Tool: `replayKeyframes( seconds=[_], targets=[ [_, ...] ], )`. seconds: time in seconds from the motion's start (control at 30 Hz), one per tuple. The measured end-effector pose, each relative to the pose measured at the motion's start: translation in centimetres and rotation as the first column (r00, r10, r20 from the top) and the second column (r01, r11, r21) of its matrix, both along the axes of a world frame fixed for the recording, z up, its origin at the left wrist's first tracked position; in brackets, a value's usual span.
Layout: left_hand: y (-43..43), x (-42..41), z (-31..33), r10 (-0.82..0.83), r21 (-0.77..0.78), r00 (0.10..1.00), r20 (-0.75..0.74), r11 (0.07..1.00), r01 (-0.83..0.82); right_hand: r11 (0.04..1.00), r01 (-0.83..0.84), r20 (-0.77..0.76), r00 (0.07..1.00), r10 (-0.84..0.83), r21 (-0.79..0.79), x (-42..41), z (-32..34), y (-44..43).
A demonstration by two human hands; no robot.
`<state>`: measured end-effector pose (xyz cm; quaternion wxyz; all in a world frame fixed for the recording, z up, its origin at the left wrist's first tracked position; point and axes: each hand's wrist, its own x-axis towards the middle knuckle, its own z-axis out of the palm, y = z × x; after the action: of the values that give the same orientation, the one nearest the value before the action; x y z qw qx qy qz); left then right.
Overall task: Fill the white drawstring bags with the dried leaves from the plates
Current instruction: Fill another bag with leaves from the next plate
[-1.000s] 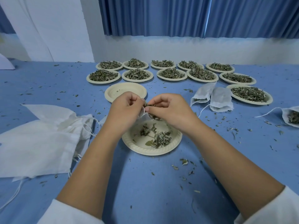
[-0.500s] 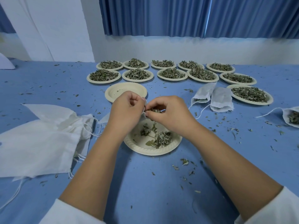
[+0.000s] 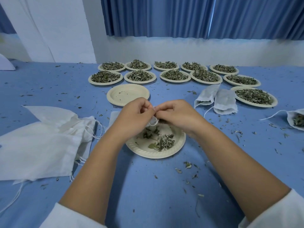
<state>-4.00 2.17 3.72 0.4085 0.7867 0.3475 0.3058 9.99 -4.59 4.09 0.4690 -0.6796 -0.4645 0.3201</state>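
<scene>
head | left hand (image 3: 134, 118) and right hand (image 3: 180, 118) both pinch white bag (image 3: 153, 122) | bag between them, above leaf plate (image 3: 148, 153)

Soft, even light with a cool blue cast; faint shadows fall on the table (image 3: 148, 195) beside the near plate (image 3: 148, 154) and along the forearms (image 3: 92, 165). The wide lens stretches everything toward the corners, where the sleeves (image 3: 271, 214) look soft and slightly blurred

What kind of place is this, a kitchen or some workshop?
Probably a small hand-packing workroom: a table under blue cloth, rows of paper plates heaped with dried leaves, and a stack of empty white drawstring bags.
</scene>
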Motion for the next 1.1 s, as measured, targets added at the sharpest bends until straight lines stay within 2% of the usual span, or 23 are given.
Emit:
replayKeyframes(
  seconds=[0.1, 0.13, 0.3, 0.47, 0.57, 0.73, 0.87, 1.1],
  targets=[
    [0.4, 0.0, -0.2, 0.029, 0.013, 1.0, 0.001, 0.999, -0.029, 0.994, -0.111, -0.322, 0.941, 0.102, -0.008, 0.0, 0.5, 0.0],
    [0.4, 0.1, -0.3, 0.034, 0.012, 0.999, 0.0, 0.999, -0.034, 0.995, -0.104, -0.352, 0.931, 0.094, -0.009, 0.0, 0.5, 0.1],
    [0.2, 0.1, -0.3, 0.009, -0.006, 1.0, 0.008, 1.0, -0.009, 0.996, 0.078, -0.174, 0.982, -0.071, 0.035, -0.7, -0.4, 0.5],
    [0.0, 0.2, -0.2, -0.038, 0.006, 0.999, 0.011, 0.999, 0.038, 0.953, 0.255, 0.018, 0.965, -0.262, 0.164, -0.9, -1.3, 0.7],
    [0.0, 0.2, -0.3, -0.051, 0.002, 0.999, 0.003, 0.999, 0.051, 0.943, 0.276, 0.123, 0.946, -0.301, 0.186, -1.1, -1.5, 0.9],
    [0.3, 0.3, -0.6, 0.002, 0.019, 1.0, 0.03, 1.0, -0.002, 0.962, 0.237, 0.013, 0.971, -0.241, 0.134, -1.0, -1.0, 0.8],
    [0.4, 0.3, -0.5, 0.048, -0.006, 0.997, 0.056, 0.999, -0.048, 0.983, 0.173, -0.209, 0.965, -0.156, 0.066, -0.6, -0.2, 0.7],
    [0.1, 0.3, 0.0, 0.05, -0.081, 0.993, 0.109, 0.996, -0.042, 0.982, 0.104, -0.256, 0.965, -0.061, 0.159, -0.7, -0.4, 0.2]
  ],
)
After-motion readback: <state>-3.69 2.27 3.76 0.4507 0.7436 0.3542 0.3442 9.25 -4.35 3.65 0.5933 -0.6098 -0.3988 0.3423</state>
